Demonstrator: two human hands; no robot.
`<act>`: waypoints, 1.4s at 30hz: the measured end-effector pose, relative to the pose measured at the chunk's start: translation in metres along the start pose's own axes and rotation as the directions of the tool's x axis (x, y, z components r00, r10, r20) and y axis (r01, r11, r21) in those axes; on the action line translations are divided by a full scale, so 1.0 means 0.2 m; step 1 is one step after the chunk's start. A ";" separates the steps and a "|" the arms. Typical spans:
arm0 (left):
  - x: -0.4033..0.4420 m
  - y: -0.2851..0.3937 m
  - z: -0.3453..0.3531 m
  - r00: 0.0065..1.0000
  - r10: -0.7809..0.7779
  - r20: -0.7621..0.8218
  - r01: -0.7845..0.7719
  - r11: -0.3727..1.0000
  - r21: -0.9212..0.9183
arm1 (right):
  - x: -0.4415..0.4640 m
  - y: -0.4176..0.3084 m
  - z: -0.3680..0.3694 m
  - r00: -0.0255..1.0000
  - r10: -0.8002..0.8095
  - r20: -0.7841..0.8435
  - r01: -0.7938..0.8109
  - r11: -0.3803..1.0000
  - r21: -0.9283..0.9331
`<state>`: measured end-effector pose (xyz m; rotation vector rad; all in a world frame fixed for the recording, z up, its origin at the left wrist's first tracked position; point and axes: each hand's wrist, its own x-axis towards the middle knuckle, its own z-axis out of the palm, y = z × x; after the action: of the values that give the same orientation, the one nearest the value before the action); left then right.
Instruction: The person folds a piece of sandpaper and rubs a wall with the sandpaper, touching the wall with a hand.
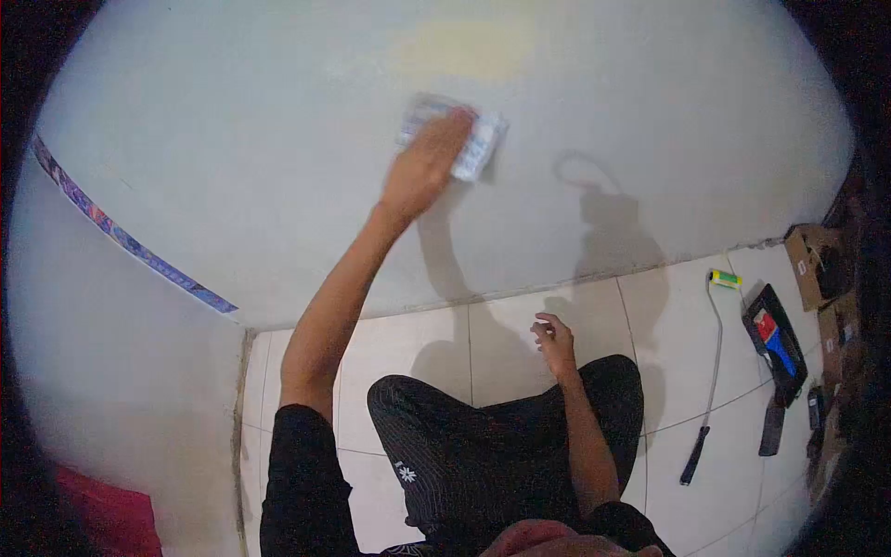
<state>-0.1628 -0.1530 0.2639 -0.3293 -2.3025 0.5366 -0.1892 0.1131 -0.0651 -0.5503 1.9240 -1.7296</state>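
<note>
My left hand [425, 167] is raised against the pale wall [278, 186], fingers pressing a white-and-blue sheet [480, 150] to its surface. Motion blurs the sheet, and I cannot tell whether it is paper or cloth. A yellowish patch [464, 48] shows on the wall just above it. Near my right knee, my right hand [555, 345] hovers with its fingers loosely bent and apart, holding nothing.
On the tiled floor [538, 320] at right lie a long-handled paint roller [726, 279] and a black tray [789, 376] with a blue-handled paintbrush [778, 345]. Cardboard boxes [806, 278] stand beyond. A patterned strip [121, 235] marks the left wall; red fabric [109, 511] is lower left.
</note>
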 end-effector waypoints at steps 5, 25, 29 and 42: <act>0.01 0.02 -0.01 0.999 0.018 0.047 -0.009 0.983 -0.184 | -0.03 -0.04 0.00 0.998 0.063 -0.012 -0.063 0.998 0.020; 0.05 -0.01 -0.04 0.965 -0.192 -0.179 0.227 0.952 0.205 | 0.03 0.12 0.00 0.998 -0.022 0.064 0.032 0.987 -0.160; 0.06 0.04 -0.03 0.996 0.071 0.050 -0.074 0.995 0.062 | 0.01 0.08 -0.01 0.997 -0.018 0.079 0.034 0.978 -0.207; 0.06 0.02 -0.03 0.990 -0.108 -0.088 0.110 0.994 0.012 | -0.03 0.00 -0.02 0.995 -0.025 0.097 0.047 0.970 -0.238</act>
<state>-0.1674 -0.1426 0.2728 -0.2128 -2.2155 0.4770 -0.1870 0.1200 -0.0644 -0.7445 2.0801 -1.4728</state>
